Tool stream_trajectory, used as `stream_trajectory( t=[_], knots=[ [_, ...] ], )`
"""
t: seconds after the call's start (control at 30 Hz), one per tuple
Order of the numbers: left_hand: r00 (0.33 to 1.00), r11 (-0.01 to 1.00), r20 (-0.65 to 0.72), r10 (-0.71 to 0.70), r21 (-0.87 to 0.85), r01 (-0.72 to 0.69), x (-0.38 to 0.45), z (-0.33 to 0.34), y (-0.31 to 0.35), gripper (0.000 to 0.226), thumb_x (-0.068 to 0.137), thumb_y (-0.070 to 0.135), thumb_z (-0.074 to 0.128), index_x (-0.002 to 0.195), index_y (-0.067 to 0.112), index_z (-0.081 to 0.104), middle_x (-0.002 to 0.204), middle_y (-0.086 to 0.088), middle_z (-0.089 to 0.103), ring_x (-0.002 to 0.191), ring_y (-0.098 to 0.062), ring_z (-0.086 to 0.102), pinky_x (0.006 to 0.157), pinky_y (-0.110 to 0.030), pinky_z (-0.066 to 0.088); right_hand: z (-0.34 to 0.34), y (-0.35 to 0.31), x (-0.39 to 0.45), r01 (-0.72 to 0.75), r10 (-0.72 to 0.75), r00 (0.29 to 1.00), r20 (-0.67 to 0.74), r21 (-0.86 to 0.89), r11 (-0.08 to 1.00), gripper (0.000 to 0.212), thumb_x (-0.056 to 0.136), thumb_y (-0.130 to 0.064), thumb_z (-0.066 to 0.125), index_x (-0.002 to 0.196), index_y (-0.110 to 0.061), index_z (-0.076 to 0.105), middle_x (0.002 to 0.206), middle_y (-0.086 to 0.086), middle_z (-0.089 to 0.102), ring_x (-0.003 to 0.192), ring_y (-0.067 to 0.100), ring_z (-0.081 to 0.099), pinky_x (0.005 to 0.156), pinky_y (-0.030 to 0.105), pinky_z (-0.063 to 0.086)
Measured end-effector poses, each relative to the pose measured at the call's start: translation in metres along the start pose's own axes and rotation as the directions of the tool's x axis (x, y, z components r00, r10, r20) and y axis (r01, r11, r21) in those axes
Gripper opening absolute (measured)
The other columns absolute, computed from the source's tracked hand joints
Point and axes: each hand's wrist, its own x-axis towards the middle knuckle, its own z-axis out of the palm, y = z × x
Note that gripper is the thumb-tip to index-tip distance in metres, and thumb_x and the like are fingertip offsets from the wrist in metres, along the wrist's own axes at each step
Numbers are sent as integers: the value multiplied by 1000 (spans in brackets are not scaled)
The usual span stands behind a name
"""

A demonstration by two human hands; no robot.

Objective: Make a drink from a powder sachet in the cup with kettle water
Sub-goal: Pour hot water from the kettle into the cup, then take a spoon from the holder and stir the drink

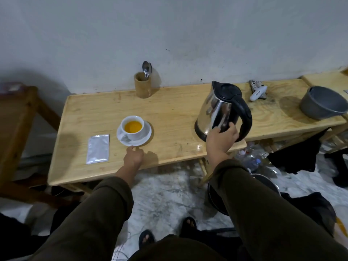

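A white cup (140, 133) with orange drink in it stands on a white saucer (146, 140) on the wooden table (169, 113). The fingertips of my left hand (133, 155) pinch the saucer's near rim. A silver sachet (98, 148) lies flat to the left of the saucer. The steel kettle (216, 108), with its black lid and handle, stands upright on the table at the right. My right hand (222, 139) is at the kettle's lower body beside the handle, thumb and fingers apart and not wrapped around the handle.
A bamboo holder (143, 85) with spoons stands at the back by the wall. On the adjoining bench at the right are a grey pot (320, 104) and a small white item (258, 93). Bottles and dark clothes lie on the floor under and beside the table.
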Motion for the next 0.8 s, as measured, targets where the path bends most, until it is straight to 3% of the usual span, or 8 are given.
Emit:
stream_trajectory(
  t=[0.13,0.27,0.43,0.57,0.63,0.7,0.73,0.8],
  knots=[
    [998,995,11,-55,-78,56,5,-20,-4,58,98,31,44,149,11,26,150,-18,41,135,-38,42,113,-45,37,28,-7,-17,51,-31,991,127,-157,986,20,91,-16,48,108,-17,58,124,6,53,98,15,49,85,28,43],
    [998,994,21,-57,-91,59,12,-30,-4,53,99,32,38,146,7,35,148,-18,43,134,-36,43,113,-43,36,59,-26,-20,108,-23,949,314,-257,960,12,90,-18,45,87,-21,57,95,1,59,81,17,50,64,24,41],
    [1000,976,15,-17,-217,20,26,-33,2,54,100,38,32,130,-2,52,130,-23,58,119,-39,56,100,-43,44,115,-50,-5,230,-11,850,527,-353,907,17,90,-21,46,98,-19,61,102,2,60,95,24,56,81,35,49],
    [996,938,-51,-80,-342,58,44,-34,0,42,100,25,39,136,4,45,130,-25,57,117,-38,57,88,-35,44,174,-71,17,288,-30,805,592,-347,893,21,89,-19,46,102,-14,62,102,6,61,96,25,56,80,33,48],
    [989,911,-86,-124,-405,79,53,-34,-1,40,100,26,39,133,4,45,131,-24,56,119,-37,56,94,-35,45,203,-81,30,347,-57,778,626,-352,869,16,88,-18,45,89,-14,60,92,6,56,89,25,54,77,33,45],
    [986,884,-62,-154,-454,110,61,-33,-1,52,103,38,26,132,2,50,130,-23,59,120,-34,57,101,-44,47,230,-91,43,422,-75,743,665,-377,825,13,87,-16,44,82,-14,56,87,8,52,83,23,49,74,33,43],
    [980,850,-54,-190,-509,137,63,-33,0,56,102,41,24,132,2,52,125,-19,61,115,-31,59,94,-45,51,243,-96,48,434,-74,735,674,-383,816,14,87,-15,45,86,-13,59,87,9,52,82,22,48,72,33,41],
    [968,796,-47,-247,-579,175,65,-32,2,58,101,44,26,131,3,54,112,-14,62,102,-25,60,71,-30,52,265,-103,57,386,-44,752,657,-386,838,23,88,-16,48,103,-5,61,92,10,57,85,25,53,70,28,39]
  ],
)
